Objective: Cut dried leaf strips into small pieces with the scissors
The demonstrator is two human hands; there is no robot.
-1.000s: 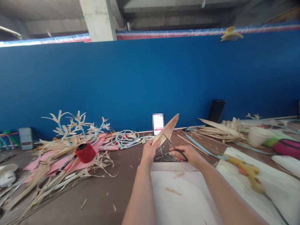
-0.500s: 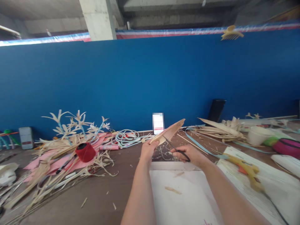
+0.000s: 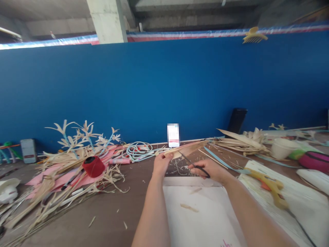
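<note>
My left hand [image 3: 161, 163] pinches the near end of a long tan dried leaf [image 3: 190, 148], which lies almost level and points right. My right hand [image 3: 207, 168] grips black-handled scissors [image 3: 193, 163], with the thin blades reaching up-left to the leaf's lower edge close to my left fingers. Both hands hover over the far edge of a white paper sheet [image 3: 197, 219] on the brown table [image 3: 108, 212]. Small leaf trimmings [image 3: 189, 207] lie on the sheet.
A heap of dried strips, pink paper and a red thread spool [image 3: 93, 166] fills the left. Coiled pale cord [image 3: 138, 151] lies behind. A yellow glue gun [image 3: 271, 189], white cup [image 3: 282, 149] and more leaves [image 3: 241, 141] sit right. A blue wall [image 3: 164, 89] backs the table.
The leaf's far tip has swung down from steeply upright to nearly level, pointing right. My hands have stayed in about the same place, scissors still at the leaf.
</note>
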